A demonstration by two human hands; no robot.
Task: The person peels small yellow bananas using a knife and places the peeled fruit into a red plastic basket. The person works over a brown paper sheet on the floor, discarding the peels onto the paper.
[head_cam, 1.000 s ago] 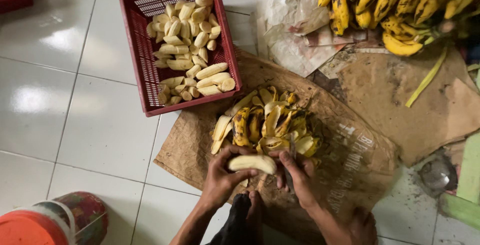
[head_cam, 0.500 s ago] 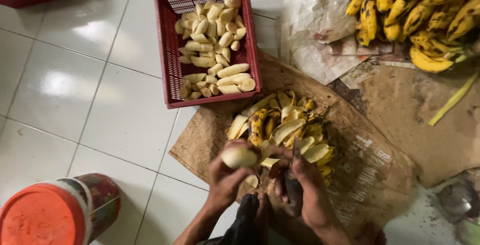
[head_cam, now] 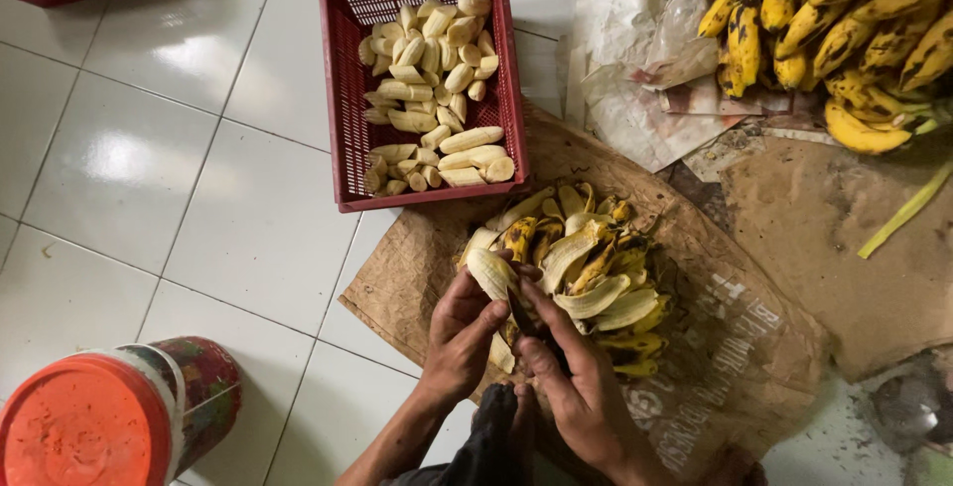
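Since half a second ago, both hands are sitting a little higher against the peel pile, and the banana (head_cam: pixel 492 273) is now standing more upright in the left hand (head_cam: pixel 462 332) instead of lying round in the palm.

That left hand is curling loosely around the banana, thumb and fingers closing on its lower part, while the pale peeled top is sticking out at about 12 o'clock from the knuckles. The right hand (head_cam: pixel 571 377) is pressing in from 4 o'clock, its fingers bent and touching the banana's lower end; whether it is pinching a strip of peel or a small dark tool I cannot tell, since the spot between the hands is lying in shadow.

Just past the fingertips, at 1 o'clock, the peels (head_cam: pixel 591 273) are heaping on brown paper (head_cam: pixel 740 352) spread on the floor. A red basket (head_cam: pixel 342 89) of peeled bananas is sitting at 11 o'clock, well apart. Unpeeled bunches (head_cam: pixel 824 39) are lying at 2 o'clock, cut off by the frame. An orange lid (head_cam: pixel 79 426) is showing at 8 o'clock, partly cropped.
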